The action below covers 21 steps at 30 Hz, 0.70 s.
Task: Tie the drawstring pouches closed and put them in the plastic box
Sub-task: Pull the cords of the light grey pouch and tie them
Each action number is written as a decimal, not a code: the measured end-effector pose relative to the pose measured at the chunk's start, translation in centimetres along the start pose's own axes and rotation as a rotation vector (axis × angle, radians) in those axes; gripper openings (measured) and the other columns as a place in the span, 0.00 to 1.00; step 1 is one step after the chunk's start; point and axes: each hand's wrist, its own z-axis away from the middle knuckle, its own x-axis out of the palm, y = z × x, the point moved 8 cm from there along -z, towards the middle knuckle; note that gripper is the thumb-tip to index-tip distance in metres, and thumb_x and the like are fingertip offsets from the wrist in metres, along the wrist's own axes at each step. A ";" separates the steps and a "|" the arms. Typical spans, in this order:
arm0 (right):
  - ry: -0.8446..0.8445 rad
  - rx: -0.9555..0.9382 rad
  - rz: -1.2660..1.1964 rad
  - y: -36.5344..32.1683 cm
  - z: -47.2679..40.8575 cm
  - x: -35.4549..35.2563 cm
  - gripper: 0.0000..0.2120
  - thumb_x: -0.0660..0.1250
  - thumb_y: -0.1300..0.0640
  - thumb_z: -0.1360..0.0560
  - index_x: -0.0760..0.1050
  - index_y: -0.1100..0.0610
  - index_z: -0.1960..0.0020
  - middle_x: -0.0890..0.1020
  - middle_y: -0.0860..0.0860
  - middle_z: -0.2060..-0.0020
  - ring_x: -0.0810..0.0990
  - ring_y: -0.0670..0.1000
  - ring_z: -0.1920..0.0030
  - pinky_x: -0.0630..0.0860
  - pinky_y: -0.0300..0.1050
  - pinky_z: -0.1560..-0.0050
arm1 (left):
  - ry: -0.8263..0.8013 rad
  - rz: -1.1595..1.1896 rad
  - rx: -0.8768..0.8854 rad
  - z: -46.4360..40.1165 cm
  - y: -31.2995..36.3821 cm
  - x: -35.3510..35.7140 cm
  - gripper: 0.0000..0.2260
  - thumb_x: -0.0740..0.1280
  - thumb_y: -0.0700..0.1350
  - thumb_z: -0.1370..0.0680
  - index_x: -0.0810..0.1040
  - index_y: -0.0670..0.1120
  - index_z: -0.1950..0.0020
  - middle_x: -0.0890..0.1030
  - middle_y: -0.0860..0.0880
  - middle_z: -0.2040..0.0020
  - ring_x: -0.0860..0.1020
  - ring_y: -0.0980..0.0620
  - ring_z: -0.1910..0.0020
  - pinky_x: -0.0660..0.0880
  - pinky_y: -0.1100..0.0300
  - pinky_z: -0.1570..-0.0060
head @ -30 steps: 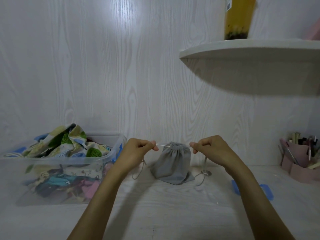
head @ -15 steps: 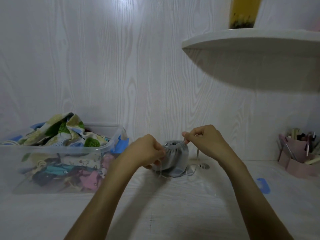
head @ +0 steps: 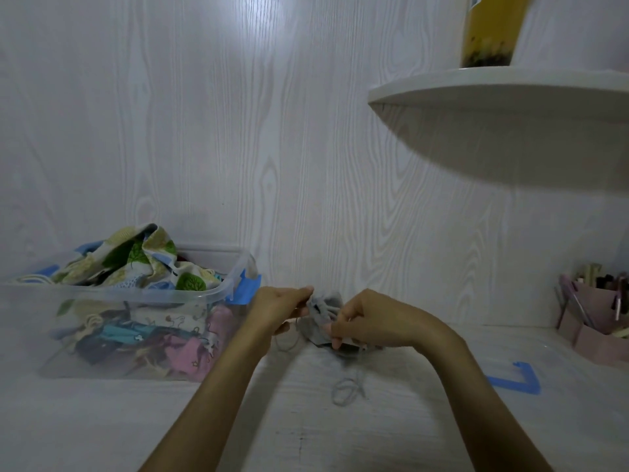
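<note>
- My left hand (head: 277, 306) is up at the gathered top of the grey pouch (head: 320, 318), its fingers (head: 303, 291) curled and pinching the fabric there.
- My right hand (head: 366, 318) is on the pouch's other side, fingers curled round its lower part; the motion blur keeps me from seeing whether a cord is caught in that grip too.
- The pouch sits between both hands, low over the white table (head: 306, 437), just right of the plastic box (head: 143, 301) and outside it.
- One grey cord loop (head: 347, 391) trails from the pouch onto the table in front of my right wrist.
- The clear box is heaped with printed and coloured pouches (head: 136, 264), some rising over its rim; a blue clip (head: 246, 289) shows at its near corner.
- A blue piece (head: 520, 381) lies flat on the table to the right.
- A pink holder (head: 599, 321) with pens stands at the far right edge.
- A white shelf (head: 493, 93) on the wall carries a yellow cup (head: 492, 32).
</note>
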 end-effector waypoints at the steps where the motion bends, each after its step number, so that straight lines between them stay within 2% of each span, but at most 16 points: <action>1: -0.016 0.020 -0.002 0.3 0.0 0.1 0.12 0.65 0.50 0.24 0.82 0.53 0.61 0.72 0.46 0.75 0.67 0.43 0.74 0.64 0.33 0.72 | 0.008 0.040 0.011 -0.1 -0.1 -0.2 0.07 0.68 0.47 0.24 0.79 0.47 0.61 0.81 0.52 0.64 0.78 0.58 0.62 0.69 0.63 0.63; 3: 0.026 0.061 -0.039 1.1 -0.3 -0.3 0.13 0.64 0.50 0.23 0.82 0.54 0.59 0.72 0.46 0.74 0.67 0.44 0.73 0.65 0.34 0.70 | 0.042 0.152 0.063 -0.3 0.1 -0.5 0.06 0.67 0.46 0.23 0.80 0.48 0.59 0.81 0.52 0.62 0.77 0.57 0.60 0.70 0.63 0.61; 5: 0.080 0.100 -0.106 1.9 -0.5 -0.7 0.15 0.61 0.51 0.21 0.79 0.53 0.63 0.72 0.47 0.73 0.67 0.44 0.72 0.65 0.35 0.69 | 0.085 0.235 0.143 -0.4 0.7 -0.7 0.06 0.65 0.45 0.22 0.81 0.47 0.56 0.81 0.52 0.60 0.77 0.58 0.59 0.72 0.65 0.61; 7: 0.063 0.129 -0.149 2.5 -0.8 -0.4 0.15 0.60 0.52 0.21 0.78 0.52 0.64 0.72 0.48 0.71 0.67 0.45 0.71 0.65 0.35 0.69 | 0.076 0.255 0.242 -0.3 1.8 -0.2 0.08 0.62 0.43 0.20 0.81 0.44 0.50 0.82 0.52 0.57 0.78 0.59 0.57 0.76 0.67 0.60; 9: 0.002 0.143 -0.150 2.7 -1.0 0.5 0.15 0.60 0.52 0.21 0.77 0.53 0.64 0.72 0.48 0.73 0.67 0.45 0.72 0.65 0.35 0.70 | -0.020 0.269 0.342 0.1 3.2 1.2 0.10 0.59 0.41 0.19 0.79 0.40 0.48 0.83 0.50 0.54 0.81 0.58 0.55 0.78 0.69 0.55; 12: -0.041 0.151 -0.155 2.7 -1.2 1.3 0.16 0.60 0.53 0.21 0.76 0.52 0.66 0.71 0.47 0.74 0.67 0.44 0.73 0.66 0.34 0.70 | -0.213 0.279 0.421 0.9 4.6 2.9 0.11 0.57 0.41 0.18 0.78 0.40 0.52 0.84 0.50 0.54 0.83 0.57 0.55 0.77 0.69 0.51; 14: -0.087 0.165 -0.143 2.8 -1.0 1.6 0.15 0.61 0.52 0.22 0.77 0.51 0.66 0.70 0.47 0.73 0.66 0.44 0.72 0.66 0.34 0.69 | -0.263 0.183 0.427 0.8 4.7 2.9 0.11 0.58 0.41 0.19 0.79 0.42 0.53 0.84 0.53 0.61 0.81 0.57 0.61 0.77 0.70 0.54; 17: -0.224 0.210 -0.134 3.5 0.0 1.8 0.13 0.63 0.50 0.23 0.78 0.51 0.64 0.71 0.47 0.72 0.65 0.45 0.72 0.65 0.36 0.68 | -0.340 -0.089 0.373 0.5 3.8 2.8 0.09 0.62 0.40 0.20 0.82 0.45 0.54 0.81 0.56 0.70 0.76 0.62 0.70 0.75 0.73 0.62; 19: -0.197 0.209 -0.131 3.9 0.8 0.3 0.15 0.64 0.50 0.23 0.78 0.53 0.66 0.72 0.47 0.73 0.65 0.44 0.74 0.64 0.36 0.69 | -0.378 -0.232 0.343 0.5 3.2 2.7 0.09 0.63 0.40 0.21 0.83 0.45 0.56 0.81 0.57 0.71 0.76 0.64 0.70 0.72 0.75 0.65; 21: -0.089 0.182 -0.172 4.3 1.4 -1.7 0.17 0.63 0.48 0.23 0.76 0.53 0.69 0.73 0.47 0.75 0.65 0.44 0.75 0.63 0.37 0.69 | -0.422 -0.373 0.343 0.9 2.7 3.1 0.09 0.65 0.42 0.22 0.84 0.45 0.59 0.81 0.57 0.71 0.76 0.66 0.70 0.70 0.75 0.65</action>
